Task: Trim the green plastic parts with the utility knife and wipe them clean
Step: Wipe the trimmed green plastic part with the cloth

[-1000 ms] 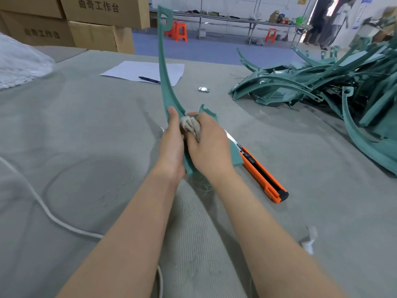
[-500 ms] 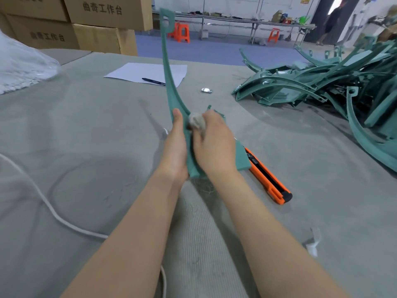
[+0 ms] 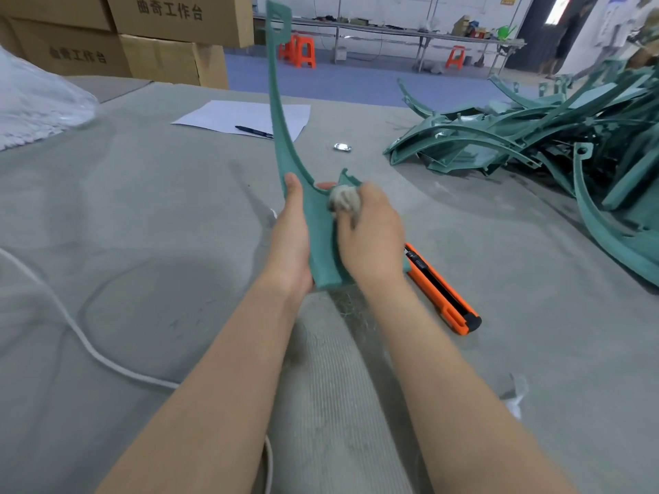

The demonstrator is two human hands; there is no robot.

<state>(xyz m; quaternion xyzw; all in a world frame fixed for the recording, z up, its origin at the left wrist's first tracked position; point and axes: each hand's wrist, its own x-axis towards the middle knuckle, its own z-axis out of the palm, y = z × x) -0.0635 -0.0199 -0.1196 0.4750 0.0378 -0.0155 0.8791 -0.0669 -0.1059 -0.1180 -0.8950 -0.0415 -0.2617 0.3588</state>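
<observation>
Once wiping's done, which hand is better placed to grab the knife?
Probably right. The utility knife lies beside the right hand, which holds only the rag; the left hand grips the green part.

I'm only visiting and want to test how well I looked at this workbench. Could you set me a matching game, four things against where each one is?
Things
1. knife
2. pen
3. rag
4. heap of green parts

Places
A. on the sheet of paper
B. gripped in the right hand, against the upright green part
C. flat on the table, just right of the right hand
D. piled at the table's far right

Pairs: 1-C, 2-A, 3-B, 4-D
</observation>
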